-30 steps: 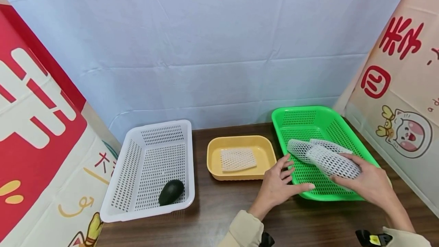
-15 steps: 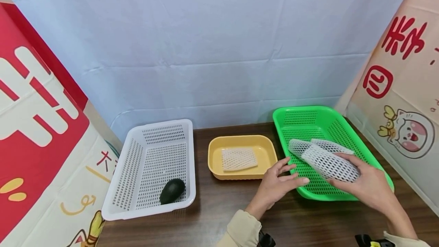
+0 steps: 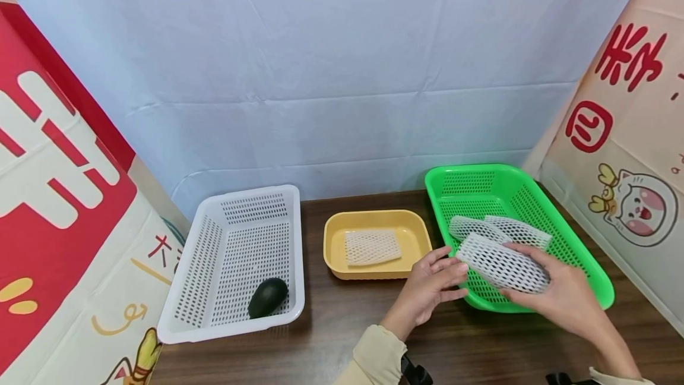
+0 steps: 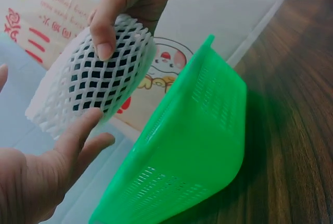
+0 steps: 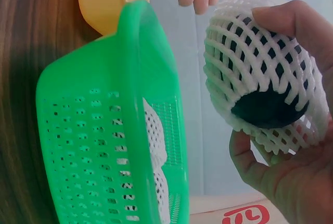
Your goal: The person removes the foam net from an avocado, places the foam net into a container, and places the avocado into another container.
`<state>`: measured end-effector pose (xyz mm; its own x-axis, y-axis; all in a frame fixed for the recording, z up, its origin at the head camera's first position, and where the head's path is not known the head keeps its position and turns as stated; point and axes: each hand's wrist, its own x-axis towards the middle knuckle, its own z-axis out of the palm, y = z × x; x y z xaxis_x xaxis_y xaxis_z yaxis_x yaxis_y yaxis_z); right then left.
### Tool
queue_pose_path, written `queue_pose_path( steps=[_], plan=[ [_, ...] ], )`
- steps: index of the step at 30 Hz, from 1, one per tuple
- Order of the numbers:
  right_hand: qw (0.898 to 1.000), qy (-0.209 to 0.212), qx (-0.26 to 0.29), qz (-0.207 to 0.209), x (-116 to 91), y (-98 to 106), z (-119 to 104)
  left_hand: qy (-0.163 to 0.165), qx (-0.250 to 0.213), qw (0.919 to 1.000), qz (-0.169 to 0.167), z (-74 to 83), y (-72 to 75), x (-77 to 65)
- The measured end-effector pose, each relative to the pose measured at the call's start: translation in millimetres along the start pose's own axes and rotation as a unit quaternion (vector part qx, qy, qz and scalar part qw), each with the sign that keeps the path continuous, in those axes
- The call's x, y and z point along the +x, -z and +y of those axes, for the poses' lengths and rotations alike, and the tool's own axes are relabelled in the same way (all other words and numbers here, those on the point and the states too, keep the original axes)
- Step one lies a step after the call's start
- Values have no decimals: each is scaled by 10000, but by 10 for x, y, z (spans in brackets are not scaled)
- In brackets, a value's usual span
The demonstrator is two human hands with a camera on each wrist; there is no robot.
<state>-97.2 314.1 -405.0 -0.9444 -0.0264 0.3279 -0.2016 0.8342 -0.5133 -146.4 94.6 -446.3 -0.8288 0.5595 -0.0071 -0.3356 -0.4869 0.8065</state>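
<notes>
A dark fruit (image 3: 269, 297) lies in the white basket (image 3: 251, 248); a foam net (image 3: 372, 247) in the yellow tray (image 3: 414, 245). The left hand (image 3: 424, 284) — grip apart — is beside the netted fruit (image 3: 499, 263), held above the green basket (image 3: 545, 210) near two netted pieces (image 3: 518, 232) — the right hand's (image 3: 563, 293) grip clamped on it.

What the Person Is Wearing

The left sleeve (image 3: 376, 354) is of cream-coloured cloth, rather loose, with soft creases near its edge. At this wrist there is a small black piece (image 3: 415, 372), its details too small to tell. The right sleeve (image 3: 621, 377), also cream, shows only partly, with a second black piece (image 3: 567, 379) beside it. The left hand (image 3: 424, 288) and right hand (image 3: 562, 291) are bare.
</notes>
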Motion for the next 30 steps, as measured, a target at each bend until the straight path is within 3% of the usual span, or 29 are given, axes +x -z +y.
queue_pose_path(
  steps=[17, 30],
  plan=[
    [9952, 559, 755, -285, -78, -191, -60, 255, -622, 9977, -53, -14, -20, 9],
    [9920, 589, 1037, -418, -75, -247, -69, 198, -558, 9982, -30, -82, -35, 0]
  ],
)
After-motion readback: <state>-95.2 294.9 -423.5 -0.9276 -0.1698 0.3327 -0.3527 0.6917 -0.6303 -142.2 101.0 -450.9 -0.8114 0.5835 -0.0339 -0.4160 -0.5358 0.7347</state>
